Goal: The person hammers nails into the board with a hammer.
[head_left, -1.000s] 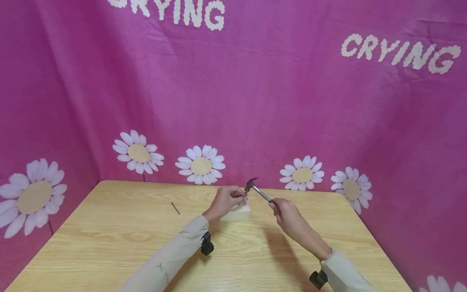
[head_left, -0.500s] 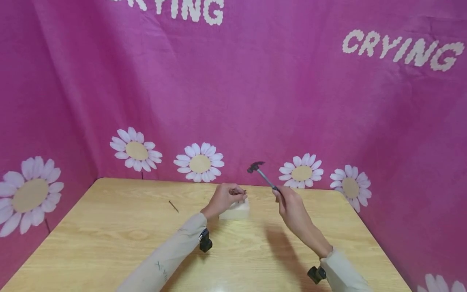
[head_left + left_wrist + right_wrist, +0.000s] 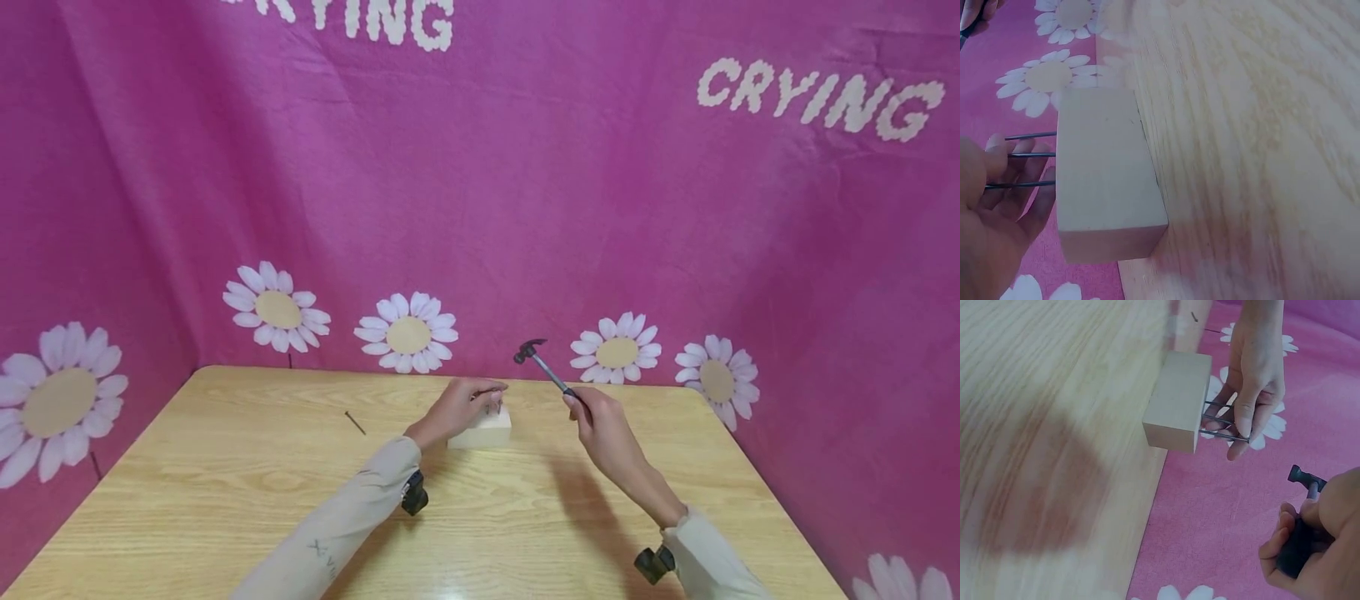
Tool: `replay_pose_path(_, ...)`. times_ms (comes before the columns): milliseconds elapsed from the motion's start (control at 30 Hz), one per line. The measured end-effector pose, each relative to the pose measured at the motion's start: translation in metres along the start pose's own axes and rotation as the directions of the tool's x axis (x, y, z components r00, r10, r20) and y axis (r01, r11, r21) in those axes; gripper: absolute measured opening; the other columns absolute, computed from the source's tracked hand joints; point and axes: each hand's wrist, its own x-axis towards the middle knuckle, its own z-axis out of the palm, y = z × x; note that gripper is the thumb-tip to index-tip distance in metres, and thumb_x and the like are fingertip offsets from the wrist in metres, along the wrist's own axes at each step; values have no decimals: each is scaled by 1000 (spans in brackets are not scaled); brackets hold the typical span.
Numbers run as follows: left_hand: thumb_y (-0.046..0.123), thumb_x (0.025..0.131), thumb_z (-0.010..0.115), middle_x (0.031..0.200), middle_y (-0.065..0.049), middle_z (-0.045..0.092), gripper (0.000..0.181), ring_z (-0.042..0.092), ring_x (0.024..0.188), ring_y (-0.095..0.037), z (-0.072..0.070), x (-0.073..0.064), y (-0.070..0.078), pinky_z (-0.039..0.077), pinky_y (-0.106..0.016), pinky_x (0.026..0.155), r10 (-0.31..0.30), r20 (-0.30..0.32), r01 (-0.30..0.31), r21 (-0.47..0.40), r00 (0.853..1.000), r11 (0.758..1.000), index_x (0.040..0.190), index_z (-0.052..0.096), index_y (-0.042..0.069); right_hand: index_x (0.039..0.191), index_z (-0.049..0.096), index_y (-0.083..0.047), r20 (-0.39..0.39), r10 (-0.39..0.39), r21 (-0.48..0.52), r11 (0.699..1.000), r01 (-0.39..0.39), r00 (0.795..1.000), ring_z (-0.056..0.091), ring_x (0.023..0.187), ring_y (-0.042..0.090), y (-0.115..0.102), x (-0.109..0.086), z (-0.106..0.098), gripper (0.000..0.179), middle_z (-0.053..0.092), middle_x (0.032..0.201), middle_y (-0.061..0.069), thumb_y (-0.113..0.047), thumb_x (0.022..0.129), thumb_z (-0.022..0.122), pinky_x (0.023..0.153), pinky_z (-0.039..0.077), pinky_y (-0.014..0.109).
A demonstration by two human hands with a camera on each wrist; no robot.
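Observation:
A pale wooden block [image 3: 486,437] rests near the far edge of the table, with three dark nails standing up from its top. In the right wrist view, the thumb and a finger of my left hand [image 3: 453,410] are at the head end of the nearest nail [image 3: 1221,435]. The other fingers lie behind the nails, as the left wrist view shows. To the right, my right hand [image 3: 609,433] grips the dark handle of a claw hammer [image 3: 552,372]. The hammer's head is raised, apart from the nails and the block.
One loose nail [image 3: 355,422] lies on the wooden table [image 3: 285,467], left of the block. A pink cloth [image 3: 480,208] with daisies hangs behind and at both sides. A small black camera is worn at each wrist.
The hammer has risen from beside a nail's head and moved slightly right. My left index finger has lifted and straightened above the nail; the block stays put.

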Motion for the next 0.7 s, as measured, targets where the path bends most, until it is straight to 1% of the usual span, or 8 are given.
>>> replay_pose_path(100, 5, 104, 62, 132, -19, 71, 31, 68, 123, -32, -1, -3, 0, 55, -44, 104, 10, -7, -10, -8, 1000, 1000, 134, 69, -2, 85, 64, -3, 6, -16, 0, 1000, 16, 1000, 47, 64, 10, -1, 1, 2, 19, 59, 72, 5, 1, 103, 62, 57, 42, 25)
replay_pose_path(233, 4, 100, 69, 111, -16, 78, 37, 75, 99, -26, 1, -6, -4, 59, -27, 84, -26, -81, 21, -55, 996, 998, 137, 68, 2, 86, 66, -2, 47, -13, 21, 1000, 12, 999, 47, 64, 8, -2, 2, 8, 17, 60, 72, 6, 0, 103, 63, 56, 42, 24)
replay_pose_path(300, 4, 97, 73, 100, -13, 80, 36, 76, 90, -24, 2, -8, -5, 55, -21, 76, -52, -123, 41, -89, 991, 995, 133, 70, 3, 86, 66, -2, 66, -5, 35, 999, 2, 998, 47, 65, 9, -2, 2, 11, 17, 59, 73, 6, 0, 103, 63, 57, 42, 24)
replay_pose_path(367, 3, 95, 75, 95, -11, 79, 29, 76, 88, -23, 3, -10, -7, 53, -19, 74, -66, -153, 49, -113, 986, 992, 124, 72, 2, 85, 65, -3, 74, -11, 39, 999, 8, 997, 47, 65, 9, -2, 2, 13, 17, 59, 73, 6, 0, 102, 64, 57, 42, 24)
replay_pose_path(467, 3, 94, 76, 97, -11, 79, 15, 77, 92, -24, 5, -12, -8, 58, -22, 79, -84, -175, 58, -149, 981, 987, 108, 73, -1, 83, 64, -4, 93, -29, 36, 999, 25, 995, 47, 64, 9, -2, 2, 14, 19, 59, 72, 7, 1, 102, 64, 57, 42, 23)
replay_pose_path(600, 5, 93, 79, 99, -11, 79, 8, 78, 97, -23, 5, -11, -11, 62, -30, 88, -99, -191, 69, -160, 977, 985, 98, 75, 0, 84, 65, -5, 144, -75, 36, 997, 70, 987, 46, 65, 7, -3, 6, 10, 19, 58, 71, 4, 0, 102, 64, 57, 42, 23)
replay_pose_path(633, 6, 93, 79, 99, -11, 80, 8, 78, 96, -23, 5, -11, -11, 62, -31, 89, -99, -194, 69, -154, 976, 986, 97, 76, 0, 85, 66, -5, 142, -88, 38, 996, 83, 986, 46, 65, 7, -4, 8, 8, 18, 58, 72, 4, -1, 102, 64, 57, 42, 23)
replay_pose_path(700, 8, 92, 80, 98, -10, 80, 8, 78, 95, -22, 4, -11, -12, 61, -32, 89, -95, -191, 67, -152, 977, 986, 95, 76, 1, 86, 67, -5, 96, -107, 45, 994, 103, 990, 46, 66, 7, -5, 11, 5, 17, 59, 73, 3, -1, 102, 64, 57, 42, 24)
